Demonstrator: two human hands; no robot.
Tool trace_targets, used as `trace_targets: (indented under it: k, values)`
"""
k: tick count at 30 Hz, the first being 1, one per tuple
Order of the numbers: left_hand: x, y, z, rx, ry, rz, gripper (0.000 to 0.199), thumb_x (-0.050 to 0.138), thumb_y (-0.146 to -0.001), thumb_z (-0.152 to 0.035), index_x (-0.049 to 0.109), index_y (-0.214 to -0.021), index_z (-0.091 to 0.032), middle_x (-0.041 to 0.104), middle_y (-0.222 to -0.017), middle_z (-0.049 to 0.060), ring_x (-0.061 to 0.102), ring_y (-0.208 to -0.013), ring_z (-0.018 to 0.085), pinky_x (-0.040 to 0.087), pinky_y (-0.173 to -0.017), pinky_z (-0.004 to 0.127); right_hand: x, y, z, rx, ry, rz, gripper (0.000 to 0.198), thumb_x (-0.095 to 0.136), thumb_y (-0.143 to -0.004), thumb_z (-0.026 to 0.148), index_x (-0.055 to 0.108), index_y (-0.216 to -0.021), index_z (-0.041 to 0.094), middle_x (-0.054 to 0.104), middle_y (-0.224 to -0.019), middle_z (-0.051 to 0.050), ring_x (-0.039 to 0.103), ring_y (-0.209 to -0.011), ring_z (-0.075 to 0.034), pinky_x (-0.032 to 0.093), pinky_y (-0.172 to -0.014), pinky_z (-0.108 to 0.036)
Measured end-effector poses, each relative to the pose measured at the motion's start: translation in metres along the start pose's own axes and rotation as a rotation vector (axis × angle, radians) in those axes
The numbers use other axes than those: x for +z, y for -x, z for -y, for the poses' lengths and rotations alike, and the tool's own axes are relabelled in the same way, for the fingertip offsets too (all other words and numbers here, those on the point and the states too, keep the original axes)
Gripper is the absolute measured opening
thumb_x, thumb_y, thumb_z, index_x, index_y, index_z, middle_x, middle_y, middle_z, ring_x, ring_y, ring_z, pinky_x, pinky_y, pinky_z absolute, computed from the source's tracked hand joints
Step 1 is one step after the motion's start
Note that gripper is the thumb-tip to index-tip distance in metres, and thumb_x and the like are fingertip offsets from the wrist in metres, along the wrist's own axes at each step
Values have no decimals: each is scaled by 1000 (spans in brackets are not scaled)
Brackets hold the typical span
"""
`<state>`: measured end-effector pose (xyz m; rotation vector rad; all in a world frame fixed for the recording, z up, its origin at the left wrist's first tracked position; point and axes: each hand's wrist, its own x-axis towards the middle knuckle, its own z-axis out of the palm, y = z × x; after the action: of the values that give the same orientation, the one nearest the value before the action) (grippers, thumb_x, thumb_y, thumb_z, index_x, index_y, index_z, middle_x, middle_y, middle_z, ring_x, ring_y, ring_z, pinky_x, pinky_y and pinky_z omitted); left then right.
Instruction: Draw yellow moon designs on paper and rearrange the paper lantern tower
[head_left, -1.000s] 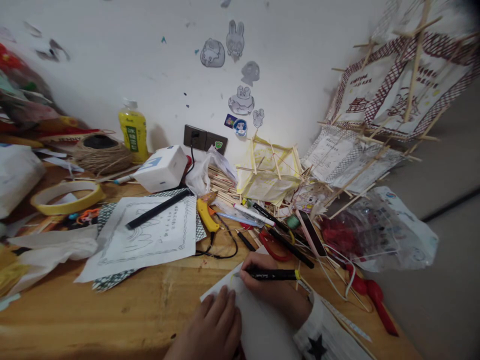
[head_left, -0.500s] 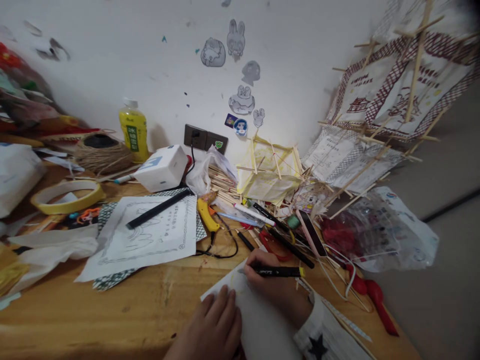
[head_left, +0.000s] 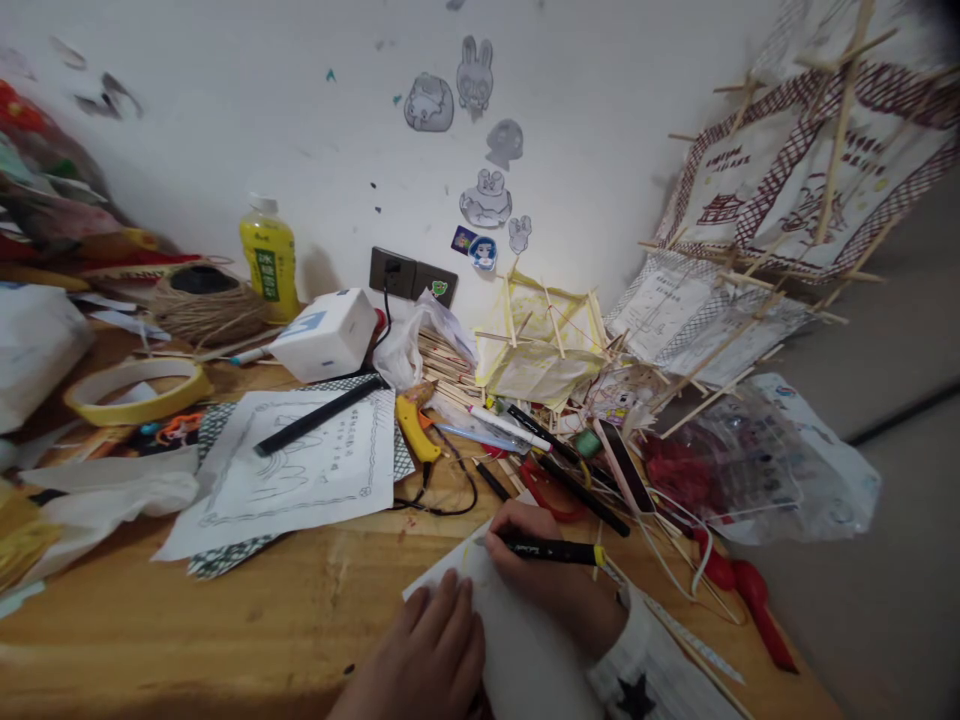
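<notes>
Left hand (head_left: 435, 645): lies palm down across the sheet's left side, its fingers extended and close together, clasping nothing, apparently steadying the paper.
White sheet (head_left: 529, 650): the thing being worked on, at the desk's near side, under both hands and set at a slant; faint yellow marks show near its upper corner.
Right hand (head_left: 525, 560): fingers pinched around a black marker (head_left: 559, 551) with a yellow end, its nib at the sheet's upper part; whether it touches is too small to tell.
Step in hand: drawing in yellow, by the look of it, with the outline barely begun; the next stroke calls for a firm left palm and a light, steady nib.
Desk (head_left: 262, 625): bare wood runs left of the left hand, giving that side the most room to turn the sheet.
Pens and sticks (head_left: 577, 485): crowd just beyond the right hand, with a phone (head_left: 624, 470) beside them, so reaching forward there is tight.
Glue gun (head_left: 416, 425): lies past the sheet, beside a drawn page (head_left: 337, 475).
Yellow frame (head_left: 540, 345): stands farther back, near the wall (head_left: 315, 100).
</notes>
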<state>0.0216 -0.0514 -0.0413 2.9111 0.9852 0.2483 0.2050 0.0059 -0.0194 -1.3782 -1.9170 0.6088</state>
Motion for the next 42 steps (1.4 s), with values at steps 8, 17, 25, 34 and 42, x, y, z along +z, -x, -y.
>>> trace_targets:
  k: [8,17,25,34,42]
  values:
    - [0,-3,1,-8,3,-12,48,35,-93,-47,60,-118,-14,57,-125,17,50,-118,30,44,-92,43,-1,0,1,99,115,-92,14,47,-74,17,48,-60,19,51,-57,5,46,-56,-10,32,-52,-22]
    - [-1,-2,-1,-16,13,-15,45,40,-92,-44,60,-118,-13,56,-125,19,48,-117,31,41,-93,45,-3,0,1,81,138,-85,16,46,-73,13,46,-59,20,50,-57,5,45,-56,-11,31,-51,-23]
    - [-6,-3,-1,-32,34,28,47,39,-92,-46,59,-120,-14,55,-128,18,48,-119,31,41,-94,45,-6,-1,3,30,148,-77,16,47,-70,11,44,-57,20,48,-54,5,44,-54,-10,30,-51,-22]
    - [-2,-2,-2,-21,26,20,48,36,-93,-46,59,-119,-13,56,-125,19,47,-118,32,41,-93,46,-12,3,8,49,202,-101,15,50,-73,17,52,-59,20,52,-56,3,47,-56,-12,33,-54,-24]
    - [-2,-1,-5,-78,1,23,51,35,-93,-48,57,-123,-12,58,-122,20,49,-118,34,42,-93,49,-12,0,1,21,134,-22,12,51,-74,16,53,-62,19,54,-58,5,48,-57,-10,35,-54,-21]
